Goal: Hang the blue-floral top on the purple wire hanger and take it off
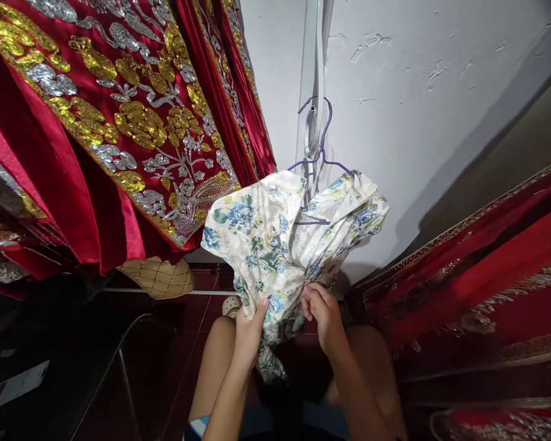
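A white dress (266, 233) with blue and yellow-green flowers hangs by its shoulders from a purple hanger (324, 138). Its V-shaped neck opening faces me, and the lower part falls bunched between my knees, partly hidden. My left hand (251, 324) grips the dress's left side, thumb on the front and fingers behind the cloth. At the middle of the front, below the neck opening, my right hand (319, 306) has its fingers curled with the tips pinched at the fabric edge. Its palm side is mostly hidden.
Red garments with gold and silver sequins (142, 122) hang close on the left. More red embroidered cloth (487, 294) hangs on the right. A pale strap (320, 55) runs down the white wall (417, 122). A tan quilted item (158, 277) and a light clog (231, 305) are below.
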Demonstrator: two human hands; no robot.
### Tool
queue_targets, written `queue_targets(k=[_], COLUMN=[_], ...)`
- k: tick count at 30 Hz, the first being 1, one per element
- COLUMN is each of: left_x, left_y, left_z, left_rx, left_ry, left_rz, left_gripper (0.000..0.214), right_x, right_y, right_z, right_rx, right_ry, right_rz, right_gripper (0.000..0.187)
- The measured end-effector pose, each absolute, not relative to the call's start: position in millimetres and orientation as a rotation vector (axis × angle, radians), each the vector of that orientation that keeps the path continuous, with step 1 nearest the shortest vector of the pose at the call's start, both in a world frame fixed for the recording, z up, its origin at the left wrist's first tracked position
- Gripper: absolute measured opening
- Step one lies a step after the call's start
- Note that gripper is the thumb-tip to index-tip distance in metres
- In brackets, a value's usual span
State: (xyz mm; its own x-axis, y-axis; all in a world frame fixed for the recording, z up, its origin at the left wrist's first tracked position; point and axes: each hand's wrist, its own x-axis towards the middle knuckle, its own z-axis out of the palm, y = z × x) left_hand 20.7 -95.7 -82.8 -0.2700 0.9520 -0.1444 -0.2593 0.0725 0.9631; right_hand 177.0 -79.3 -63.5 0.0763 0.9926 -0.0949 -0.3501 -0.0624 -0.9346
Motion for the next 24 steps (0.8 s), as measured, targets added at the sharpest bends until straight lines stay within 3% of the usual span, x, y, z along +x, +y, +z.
queue_targets(k=[9,16,20,24], left_x=[31,49,80,91], left_y=[-114,-119,-108,-93], left_z=[-76,-85,-85,-88], left_rx=[0.747,1.360,1.933,1.940], left_ry=[1.301,1.760,1.275,0.981], left_rz=[1.406,1.954,1.678,1.610], left_gripper=[0.056,0.051,0.039,0.007], right_x=[177,179,187,197], right_y=[-80,-117,-129,-127], right_z=[-51,-55,-44,-39], right_rx=[-1.048,-0.855,-0.916,-1.085], right_ry=[-0.967,-0.545,-0.673,-0.938], right_rz=[1.211,1.332,1.325,1.263], right_gripper=[0.035,0.041,0.038,0.035])
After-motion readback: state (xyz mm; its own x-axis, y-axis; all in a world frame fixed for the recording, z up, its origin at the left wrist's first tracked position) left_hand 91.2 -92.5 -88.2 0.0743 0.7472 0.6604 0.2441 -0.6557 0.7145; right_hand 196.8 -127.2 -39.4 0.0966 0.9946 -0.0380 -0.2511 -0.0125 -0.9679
